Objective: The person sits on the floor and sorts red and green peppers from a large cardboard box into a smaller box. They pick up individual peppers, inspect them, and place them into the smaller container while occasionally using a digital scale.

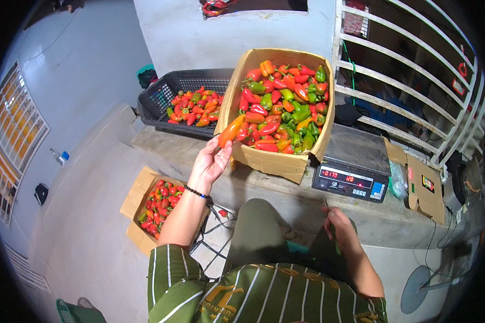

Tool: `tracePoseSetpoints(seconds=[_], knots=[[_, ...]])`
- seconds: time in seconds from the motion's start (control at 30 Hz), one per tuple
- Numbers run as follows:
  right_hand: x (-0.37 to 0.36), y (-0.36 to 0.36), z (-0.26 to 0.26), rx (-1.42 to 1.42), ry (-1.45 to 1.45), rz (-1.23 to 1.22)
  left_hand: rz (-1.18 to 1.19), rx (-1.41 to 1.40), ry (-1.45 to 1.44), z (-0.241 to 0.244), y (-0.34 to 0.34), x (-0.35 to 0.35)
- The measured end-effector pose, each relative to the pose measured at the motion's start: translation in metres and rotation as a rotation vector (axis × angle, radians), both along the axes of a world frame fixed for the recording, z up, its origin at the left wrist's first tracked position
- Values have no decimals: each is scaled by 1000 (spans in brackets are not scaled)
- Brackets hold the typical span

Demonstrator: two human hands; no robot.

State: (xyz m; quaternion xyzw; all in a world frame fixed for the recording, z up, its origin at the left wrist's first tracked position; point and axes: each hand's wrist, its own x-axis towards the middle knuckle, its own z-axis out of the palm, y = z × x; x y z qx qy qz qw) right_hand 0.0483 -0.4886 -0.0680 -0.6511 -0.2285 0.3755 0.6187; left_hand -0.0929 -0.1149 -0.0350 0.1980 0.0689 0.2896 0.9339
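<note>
My left hand (213,161) pinches an orange pepper (231,131) between thumb and fingers, by the near left corner of an open cardboard box (273,163). Red, green and orange peppers (283,109) fill that box. Over my right thigh, my right hand (340,226) is closed around a slim small knife (326,203). Its thin tip points away from me, and a green part shows below the fingers. Most of the knife is hidden by the hand.
A black plastic crate (157,115) of peppers stands left of the box on a concrete ledge (165,141). A digital scale (347,177) sits to the right, near a white metal grille (396,70). Lower left, another cardboard box (139,236) holds red peppers. A loose pepper (223,212) lies near it.
</note>
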Motion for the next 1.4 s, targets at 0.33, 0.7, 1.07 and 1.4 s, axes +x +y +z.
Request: tracePoseSetpoints(seconds=[0.33,0.7,1.07,1.4], knots=[[3,-32,-27,0,62,-18,1440,851,247,10,32,-25],[7,-27,-20,-11,82,-24,1178,1994,871,44,53,168],[9,-48,-15,-56,59,-129,333,1888,626,10,-49,276],[13,-23,-9,3,12,-65,201,1219,334,3,-62,270]])
